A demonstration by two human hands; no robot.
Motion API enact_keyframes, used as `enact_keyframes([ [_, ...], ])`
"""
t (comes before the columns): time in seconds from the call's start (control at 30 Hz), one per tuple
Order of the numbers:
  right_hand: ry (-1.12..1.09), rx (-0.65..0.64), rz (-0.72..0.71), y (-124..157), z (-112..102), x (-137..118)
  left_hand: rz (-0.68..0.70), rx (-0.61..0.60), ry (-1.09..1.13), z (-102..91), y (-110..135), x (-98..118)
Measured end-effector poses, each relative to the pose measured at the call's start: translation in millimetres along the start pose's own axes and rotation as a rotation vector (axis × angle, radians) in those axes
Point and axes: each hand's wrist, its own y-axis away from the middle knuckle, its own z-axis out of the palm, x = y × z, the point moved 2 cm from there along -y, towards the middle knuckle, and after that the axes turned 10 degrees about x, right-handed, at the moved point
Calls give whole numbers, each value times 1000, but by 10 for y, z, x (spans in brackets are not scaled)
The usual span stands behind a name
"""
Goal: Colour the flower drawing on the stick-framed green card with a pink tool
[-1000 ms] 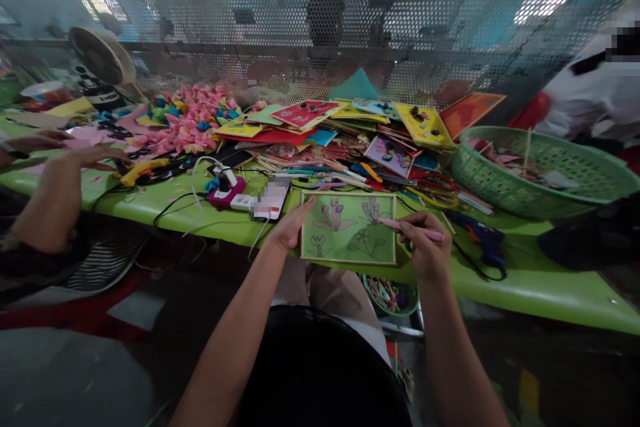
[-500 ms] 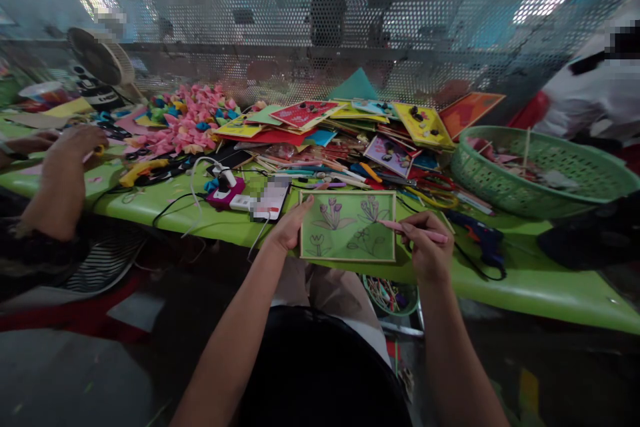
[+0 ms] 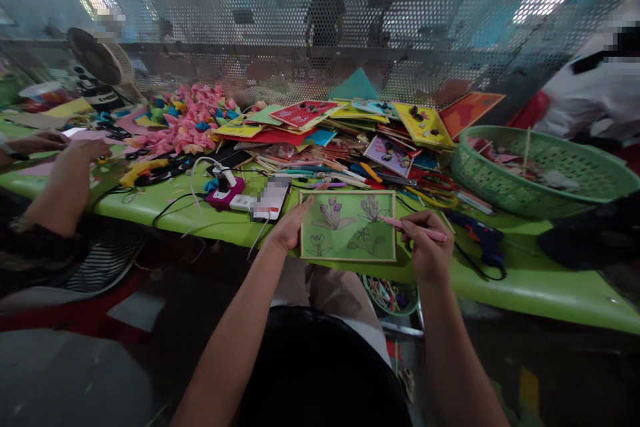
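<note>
1. Shifted slightly since the earlier frame: pink pen (image 3: pixel 424 231), with its tip now a little farther right over the green framed card (image 3: pixel 345 233); also a co-worker's hand (image 3: pixel 75 163) at far left, now lower.
2. Placed between left hand (image 3: pixel 293 225) and right hand (image 3: pixel 427 240), at the near edge of the green surface (image 3: pixel 543 290): the card, face toward the viewer, long axis running left to right. Not possible to tell whether resting on the surface.
3. Nearer to the card: left hand, in contact with its left edge, partly closed, with thumb over the front and fingers mostly hidden behind.
4. Closed in a pinch around the pen: right hand, just beside the card's right edge; contact with that edge unclear.
5. Laid across the right edge, pointing left and slightly upward: the pen, at a shallow slant to the card's long axis, with tip beside the base of the upper-right flower drawing (image 3: pixel 371 207). Tip contact too small to tell.
6. Set farther right, apart from both hands: blue glue gun (image 3: pixel 483 240).
</note>
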Motion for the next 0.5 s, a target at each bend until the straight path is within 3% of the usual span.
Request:
enact_keyframes([
  [0.5, 22, 27, -23, -1, 41, -85, 19, -2, -18, -2, -8, -1],
])
